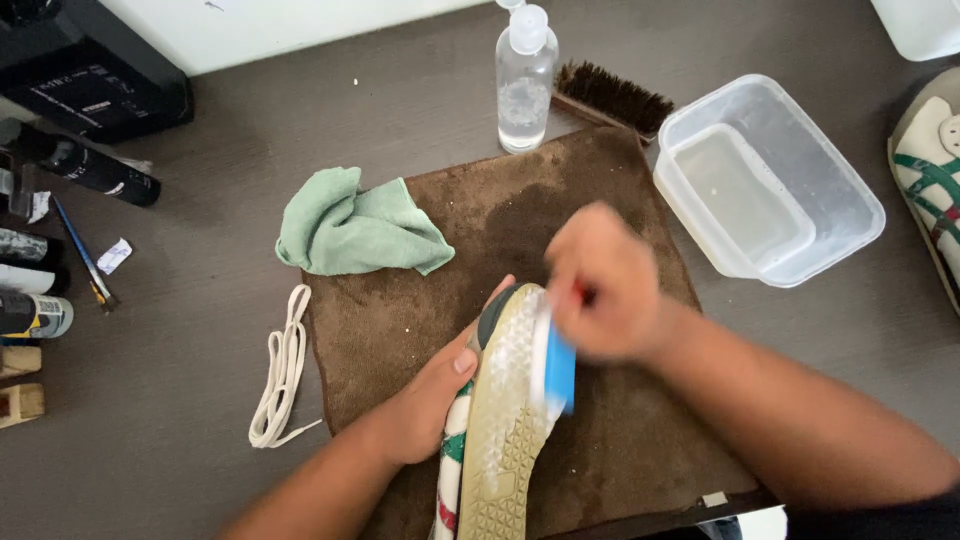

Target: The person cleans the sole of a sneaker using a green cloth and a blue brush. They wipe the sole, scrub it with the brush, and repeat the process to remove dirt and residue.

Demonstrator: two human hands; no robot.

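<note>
Left hand (425, 400) cups the sneaker (500, 420) from underneath, sole turned up, tan and waffle-ridged, flecked with white foam. Right hand (600, 285), blurred, closes around a blue-backed brush (558, 372) pressed to the sole's edge. All this sits over a damp, fuzzy brown towel (420, 310). Crumpled green cloth (350, 228) at the towel's top-left corner, flat white lace (280, 370) just off its left edge. Clear plastic tub (765, 180) stands right, open tabletop between.

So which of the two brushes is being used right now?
The blue brush in the right hand, pressed against the tan sole of the sneaker. The brown wooden bristle brush lies untouched beside the clear bottle.
</note>
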